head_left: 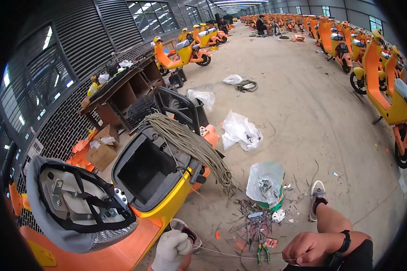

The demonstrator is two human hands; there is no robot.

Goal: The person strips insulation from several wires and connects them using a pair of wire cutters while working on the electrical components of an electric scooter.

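Observation:
My left hand (172,248), in a white glove, is closed on a thin pale wire (239,255) at the bottom. The wire stretches across to my bare right hand (303,248), whose fingers pinch it. Left of my hands is a yellow and orange scooter with its seat (81,205) flipped up, showing the underside, and a dark open storage box (144,171). A bundle of cord (187,149) drapes over its rear. Green-handled pliers (262,253) lie on the floor between my feet, among scattered dark scraps and a bag-lined green bucket (276,201).
A wooden workbench (117,99) with items and cardboard boxes (101,156) stand along the left wall. Plastic bags (239,131) lie on the floor (303,108). Rows of scooters (375,99) line both sides. A person (261,26) sits far down the aisle.

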